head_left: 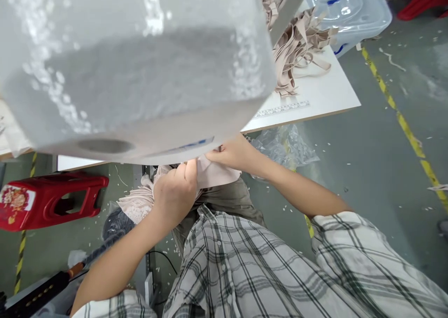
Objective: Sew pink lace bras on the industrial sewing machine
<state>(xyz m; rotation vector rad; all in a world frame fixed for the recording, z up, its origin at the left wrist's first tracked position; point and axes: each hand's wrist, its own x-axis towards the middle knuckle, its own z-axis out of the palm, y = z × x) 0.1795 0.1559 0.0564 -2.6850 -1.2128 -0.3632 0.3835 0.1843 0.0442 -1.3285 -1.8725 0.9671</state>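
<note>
Left hand [174, 192] is curling knuckles-up, fingers pinching the near edge of a pale pink fabric piece [213, 174] held over the lap, forearm running down-left toward the plaid shirt [238, 266]. Right hand [233, 154] is gripping the far edge of the same piece, wrist bent inward, arm reaching in from the right, just under the white machine housing [133, 66]. Beige straps [297, 47] are lying heaped on the white table [325, 94] beyond; a red stool [52, 200] is lying on the floor to the left.

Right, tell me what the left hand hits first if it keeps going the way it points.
Most likely the pale pink fabric piece that its fingers already pinch, then the big grey machine body just above, though depth is unclear.
</note>
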